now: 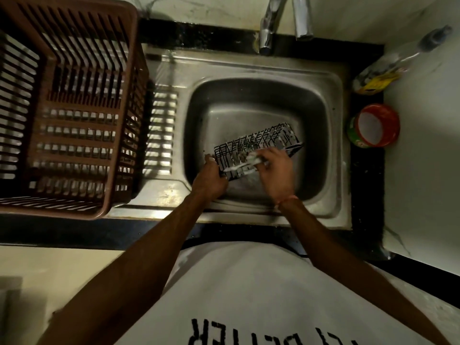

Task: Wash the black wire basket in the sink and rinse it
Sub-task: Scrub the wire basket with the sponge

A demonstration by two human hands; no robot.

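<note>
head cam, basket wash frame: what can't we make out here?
- What the right hand holds against the black wire basket: a pale scrubber-like thing, motion-blurred and covered by its fingers.
- Left hand fingertips: hidden behind the basket's end.
- Whether water runs from the tap: no stream discernible in dim light.
- Bottle label: blurred at the wide-angle edge.
- Shirt print: cut off by the bottom edge.

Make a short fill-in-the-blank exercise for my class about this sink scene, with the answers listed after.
1. The left hand grips the black wire basket by its ____ end.
2. The basket is held over the steel ____.
3. The big brown crate stands to the ____ of the sink.
4. The right hand holds a soapy scrubber against the ____.

Answers: left; sink; left; basket
</note>
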